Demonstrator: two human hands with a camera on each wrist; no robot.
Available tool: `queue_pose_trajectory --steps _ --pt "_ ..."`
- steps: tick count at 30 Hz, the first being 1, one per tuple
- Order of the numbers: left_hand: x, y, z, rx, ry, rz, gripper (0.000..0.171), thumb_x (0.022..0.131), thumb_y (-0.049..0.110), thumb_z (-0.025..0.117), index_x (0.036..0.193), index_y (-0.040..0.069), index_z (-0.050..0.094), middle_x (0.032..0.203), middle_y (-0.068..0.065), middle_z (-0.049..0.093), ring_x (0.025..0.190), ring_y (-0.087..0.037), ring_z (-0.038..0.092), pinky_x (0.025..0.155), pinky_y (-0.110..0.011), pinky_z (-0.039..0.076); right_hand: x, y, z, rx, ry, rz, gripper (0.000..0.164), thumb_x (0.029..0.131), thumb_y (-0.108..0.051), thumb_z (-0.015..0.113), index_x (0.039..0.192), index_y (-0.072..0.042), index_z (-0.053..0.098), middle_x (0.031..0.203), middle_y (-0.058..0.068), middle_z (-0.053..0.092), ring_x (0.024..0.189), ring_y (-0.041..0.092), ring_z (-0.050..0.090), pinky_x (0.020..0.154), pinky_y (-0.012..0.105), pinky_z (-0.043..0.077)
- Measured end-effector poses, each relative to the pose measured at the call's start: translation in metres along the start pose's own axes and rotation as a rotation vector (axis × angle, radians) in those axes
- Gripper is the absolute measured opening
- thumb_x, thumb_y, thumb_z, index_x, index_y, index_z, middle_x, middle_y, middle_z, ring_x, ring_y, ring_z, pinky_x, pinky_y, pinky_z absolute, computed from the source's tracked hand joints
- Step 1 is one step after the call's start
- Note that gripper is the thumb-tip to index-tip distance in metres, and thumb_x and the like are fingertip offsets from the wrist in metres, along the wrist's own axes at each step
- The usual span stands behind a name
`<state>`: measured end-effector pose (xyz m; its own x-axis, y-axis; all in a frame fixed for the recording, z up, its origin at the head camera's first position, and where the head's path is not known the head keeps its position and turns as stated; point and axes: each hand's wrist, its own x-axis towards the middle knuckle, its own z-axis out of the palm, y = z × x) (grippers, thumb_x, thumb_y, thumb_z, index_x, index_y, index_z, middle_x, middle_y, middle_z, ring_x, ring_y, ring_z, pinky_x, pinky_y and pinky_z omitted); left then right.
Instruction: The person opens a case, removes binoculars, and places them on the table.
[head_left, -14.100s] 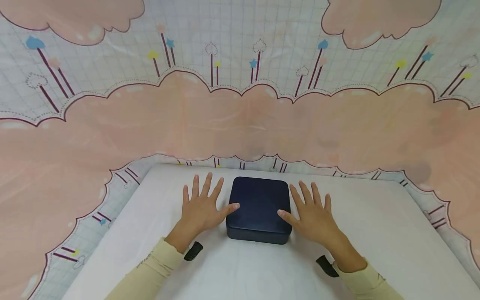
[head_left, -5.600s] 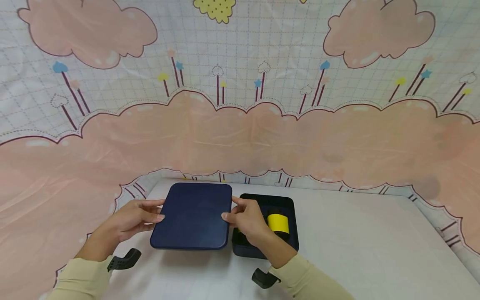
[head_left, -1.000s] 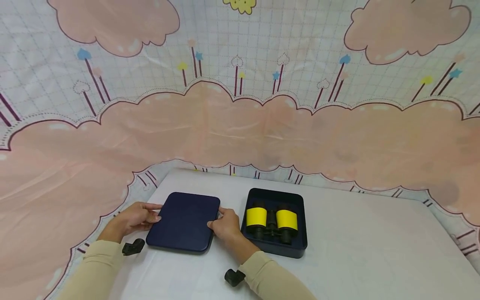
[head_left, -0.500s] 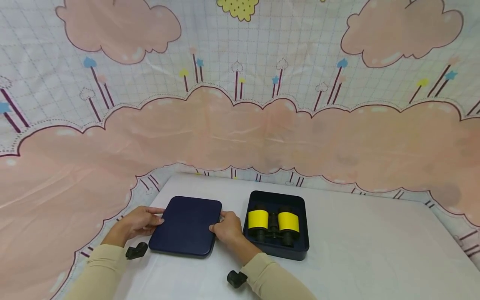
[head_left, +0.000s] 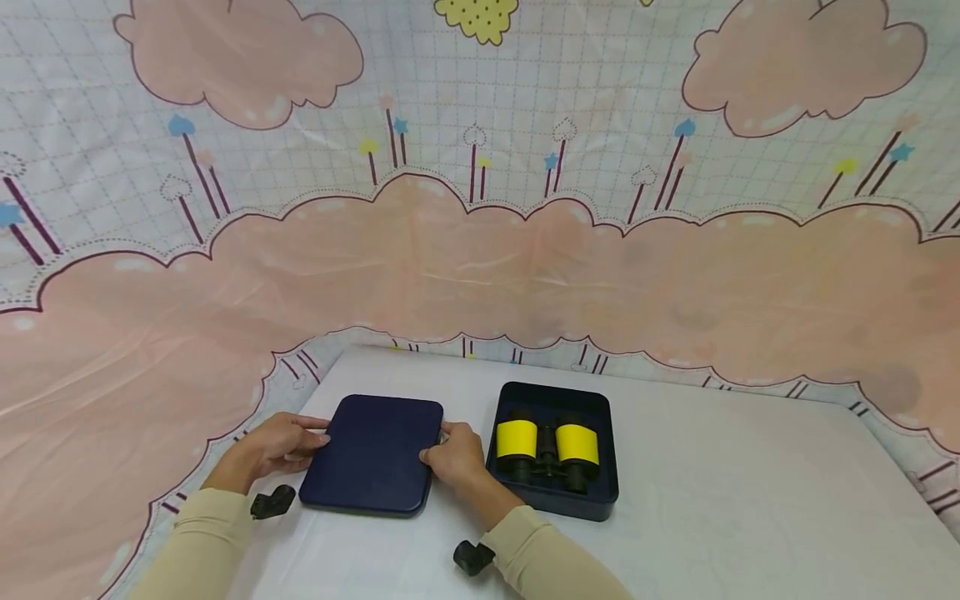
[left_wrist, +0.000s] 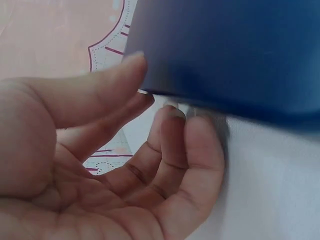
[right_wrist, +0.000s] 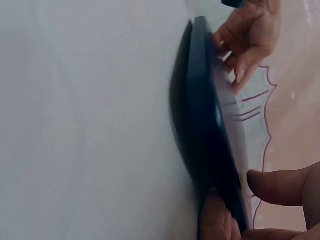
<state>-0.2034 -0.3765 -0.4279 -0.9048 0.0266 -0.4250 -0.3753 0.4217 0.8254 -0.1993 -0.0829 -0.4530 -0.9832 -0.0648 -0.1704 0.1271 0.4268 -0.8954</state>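
Note:
A dark blue square lid lies flat at the left of the white table, low over or on its cloth. My left hand holds its left edge, thumb at the top and fingers curled below, as the left wrist view shows at the lid's corner. My right hand pinches the right edge, and in the right wrist view its fingers reach under the lid's side. To the right stands the lidless box, with black and yellow binoculars lying inside.
The white cloth-covered table extends right of the box. Behind and around it hangs a pink and white patterned curtain. Black wrist mounts sit at both sleeves.
Earlier the lid covered the box under both open hands. It was then lifted off to the left, uncovering the binoculars, and lowered toward the table. Over the last second it barely moves.

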Motion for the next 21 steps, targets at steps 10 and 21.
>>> queue_pose_trajectory --steps 10,21 --pt "0.0 0.011 -0.003 -0.091 -0.001 0.042 0.067 0.098 0.017 0.073 0.152 -0.01 0.044 0.105 -0.001 0.071 0.092 -0.013 0.065 0.081 -0.026 0.061 -0.007 -0.01 -0.003 -0.11 0.045 -0.053 0.06 0.085 -0.007 0.078 0.141 0.006 0.061 0.132 0.021 0.071 0.11 0.031 0.07 0.097 0.046 0.06" --pt "-0.017 0.039 0.023 -0.202 -0.141 0.162 0.075 0.102 0.015 0.067 0.16 -0.009 0.026 0.138 -0.014 0.067 0.11 -0.015 0.071 0.095 -0.035 0.062 -0.018 -0.029 -0.042 0.099 -0.097 -0.008 0.069 0.091 -0.02 0.08 0.153 -0.007 0.051 0.089 0.005 0.065 0.08 0.016 0.07 0.069 0.026 0.05"
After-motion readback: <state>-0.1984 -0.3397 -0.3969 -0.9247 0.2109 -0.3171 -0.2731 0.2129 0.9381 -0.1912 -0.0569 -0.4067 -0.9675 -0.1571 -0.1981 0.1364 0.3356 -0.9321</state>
